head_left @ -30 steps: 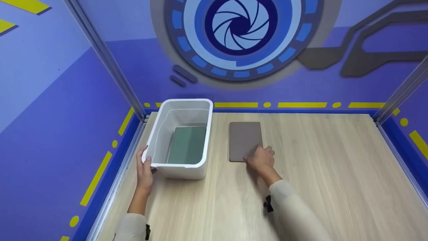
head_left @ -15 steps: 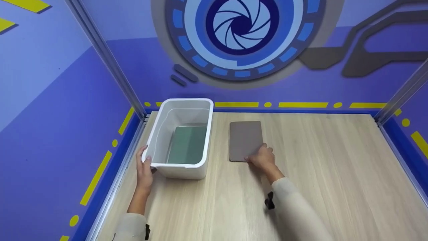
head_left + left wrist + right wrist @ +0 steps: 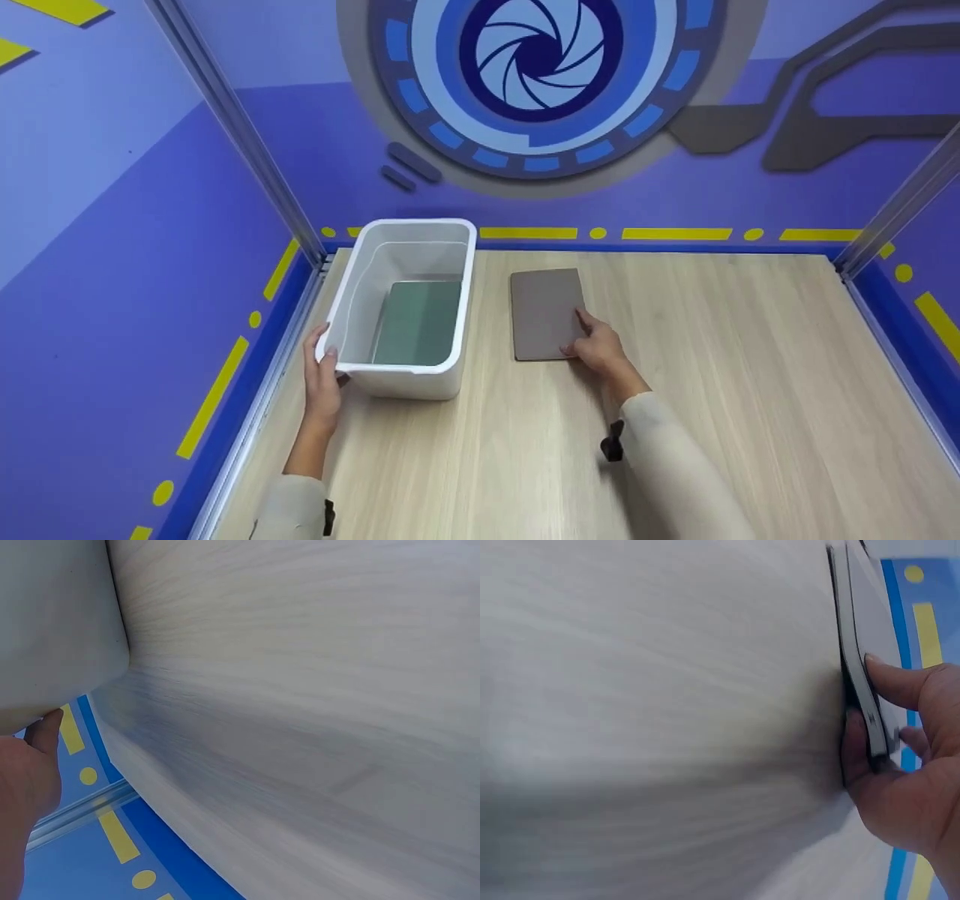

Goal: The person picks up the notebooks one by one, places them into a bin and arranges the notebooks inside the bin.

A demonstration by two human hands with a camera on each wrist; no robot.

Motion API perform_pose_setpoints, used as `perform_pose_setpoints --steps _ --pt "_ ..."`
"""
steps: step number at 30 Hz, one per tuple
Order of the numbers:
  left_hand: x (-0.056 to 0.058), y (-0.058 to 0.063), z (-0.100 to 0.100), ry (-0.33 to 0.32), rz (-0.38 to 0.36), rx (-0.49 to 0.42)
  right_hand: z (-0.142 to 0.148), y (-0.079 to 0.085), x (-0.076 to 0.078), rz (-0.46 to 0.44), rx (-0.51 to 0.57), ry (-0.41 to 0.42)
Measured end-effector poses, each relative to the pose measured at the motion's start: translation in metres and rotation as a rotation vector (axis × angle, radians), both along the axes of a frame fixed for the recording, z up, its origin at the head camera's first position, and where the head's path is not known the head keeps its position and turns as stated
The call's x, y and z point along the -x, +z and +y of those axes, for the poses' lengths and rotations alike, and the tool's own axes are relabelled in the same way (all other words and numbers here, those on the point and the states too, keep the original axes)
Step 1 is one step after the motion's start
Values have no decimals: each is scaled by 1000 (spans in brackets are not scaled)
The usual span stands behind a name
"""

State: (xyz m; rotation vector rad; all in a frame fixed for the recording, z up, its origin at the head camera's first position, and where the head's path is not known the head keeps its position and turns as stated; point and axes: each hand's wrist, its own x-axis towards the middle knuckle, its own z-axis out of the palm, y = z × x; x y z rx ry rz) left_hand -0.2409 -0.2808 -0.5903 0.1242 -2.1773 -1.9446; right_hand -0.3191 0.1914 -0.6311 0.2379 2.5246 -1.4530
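A brown-covered notebook (image 3: 546,311) lies on the wooden table right of the white bin. My right hand (image 3: 604,349) pinches its near right corner. In the right wrist view, the thumb of my right hand (image 3: 930,765) lies on the cover and fingers reach under the notebook (image 3: 857,652). That corner is bent up off the table, with the page edges showing. My left hand (image 3: 322,382) grips the near left corner of the white bin (image 3: 397,381). A green flat book-like thing (image 3: 420,322) lies inside the bin. In the left wrist view, part of my left hand (image 3: 30,780) touches the bin (image 3: 60,622).
Behind the wooden table (image 3: 750,375) stands a blue-purple wall (image 3: 600,202) with yellow marks. Similar panels close off the left and right sides. Metal posts (image 3: 247,135) mark the corners. The bin stands near the table's left edge.
My right hand's thumb and finger have shifted their hold around the notebook's near right corner, and that corner has lifted a little. My left hand stays on the bin.
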Motion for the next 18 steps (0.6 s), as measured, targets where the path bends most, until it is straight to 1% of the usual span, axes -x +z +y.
perform_pose_setpoints --steps 3,5,11,18 --pt "2 -1 1 4 7 6 8 1 3 -17 64 -6" --pt "2 -1 0 3 10 9 11 1 5 -27 81 -6" --pt "1 -2 0 -4 -4 -5 13 -3 7 -55 106 -15" --pt "1 0 1 17 8 -6 12 -6 8 -55 109 -36"
